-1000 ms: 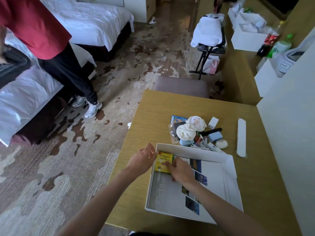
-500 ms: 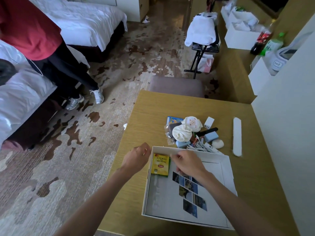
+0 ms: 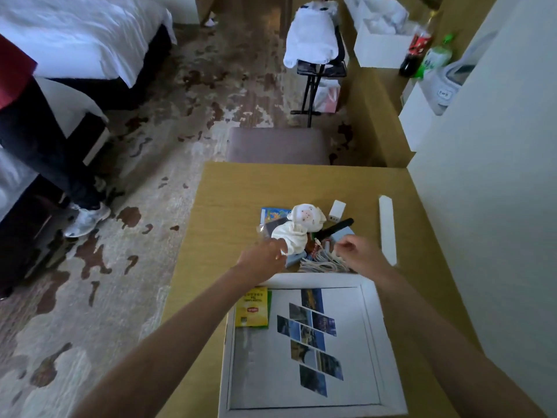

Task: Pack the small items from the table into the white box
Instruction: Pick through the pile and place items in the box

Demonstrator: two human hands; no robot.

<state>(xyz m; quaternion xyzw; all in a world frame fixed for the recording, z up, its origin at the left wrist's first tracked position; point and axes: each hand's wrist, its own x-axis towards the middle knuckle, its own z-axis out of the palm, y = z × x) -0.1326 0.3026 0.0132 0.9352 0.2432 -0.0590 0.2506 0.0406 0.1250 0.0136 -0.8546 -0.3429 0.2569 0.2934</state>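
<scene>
The white box [image 3: 371, 327] lies open at the table's near edge, with a photo collage printed on its floor. A yellow tea packet [image 3: 251, 307] rests in its far left corner. Just beyond the box is a pile of small items: two white cloth bundles [image 3: 306, 217], a white cable [image 3: 319, 263], a white charger [image 3: 337, 210], a black stick [image 3: 339, 227] and a blue packet [image 3: 271, 213]. My left hand [image 3: 262, 260] reaches the pile, fingertips against the lower cloth bundle [image 3: 291, 235]. My right hand [image 3: 358, 251] hovers over the cable, fingers curled, nothing visible in them.
A long white strip [image 3: 387, 229] lies on the table [image 3: 229, 206] near the white wall on the right. A grey stool [image 3: 277, 144] stands at the table's far edge. A person in dark trousers [image 3: 39, 152] stands by the beds on the left.
Both hands left the tea packet in the box's corner and moved forward over the far rim to the pile. The person on the left stepped further left.
</scene>
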